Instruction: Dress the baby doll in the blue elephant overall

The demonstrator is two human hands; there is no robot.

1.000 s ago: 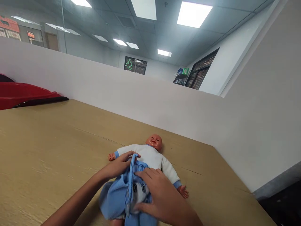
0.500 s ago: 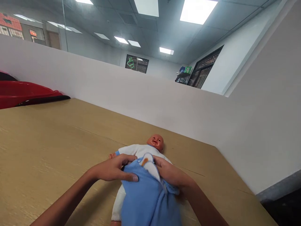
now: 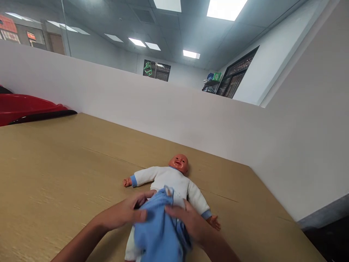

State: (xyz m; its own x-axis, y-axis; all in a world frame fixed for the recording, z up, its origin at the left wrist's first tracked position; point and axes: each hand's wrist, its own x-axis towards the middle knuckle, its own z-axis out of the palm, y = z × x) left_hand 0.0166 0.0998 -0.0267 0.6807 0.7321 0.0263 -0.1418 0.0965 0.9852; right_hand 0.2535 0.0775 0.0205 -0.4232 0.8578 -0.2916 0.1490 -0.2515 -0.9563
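Observation:
A baby doll (image 3: 171, 178) in a white outfit with blue cuffs lies on its back, head toward the wall. Over its belly and legs, a light blue cloth garment (image 3: 156, 233) with a white lining is bunched between my hands. My left hand (image 3: 127, 213) grips the garment's left side, thumb on top and fingers behind the cloth. On the other side my right hand (image 3: 188, 220) pinches the upper edge, its thumb pressing on the blue fabric. The cloth hides most of the doll's legs, and its lower part is blurred.
The doll rests on a tan wooden tabletop (image 3: 68, 174) with seams. A low white wall (image 3: 152, 105) with glass above runs along its far side. At the far left sits a red plastic tub (image 3: 29, 105) with a black edge.
Both hands have drawn the garment down toward me and closer together, bunching it. The doll's chest and its arm on the right now show. My right thumb has come over the cloth.

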